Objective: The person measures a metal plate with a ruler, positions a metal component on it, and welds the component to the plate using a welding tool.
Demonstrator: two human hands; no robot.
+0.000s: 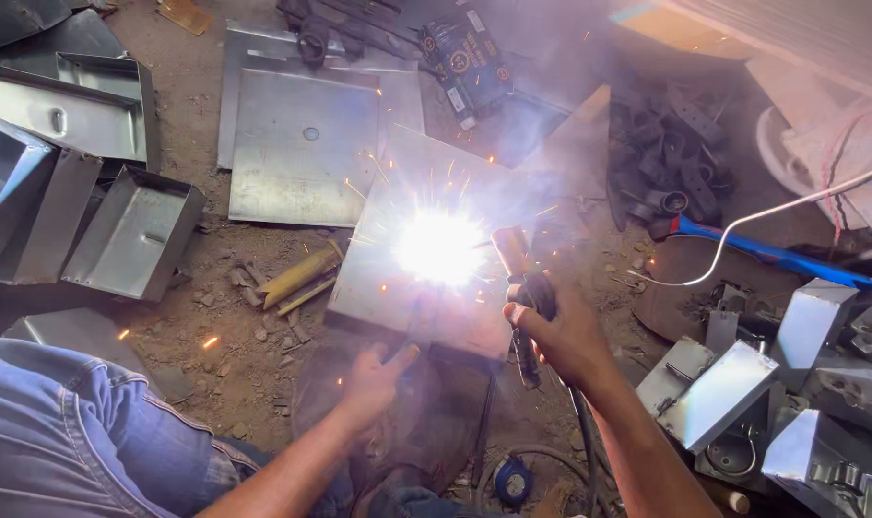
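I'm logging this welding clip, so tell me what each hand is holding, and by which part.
The right hand grips the welding torch around its handle, below the nozzle. The left hand rests on the near edge of the metal sheet; a closed grip cannot be told.

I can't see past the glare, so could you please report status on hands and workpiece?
Right hand grips welding torch. Left hand steadies steel sheet. Arc bright, sparks flying. Wooden sticks beside sheet.
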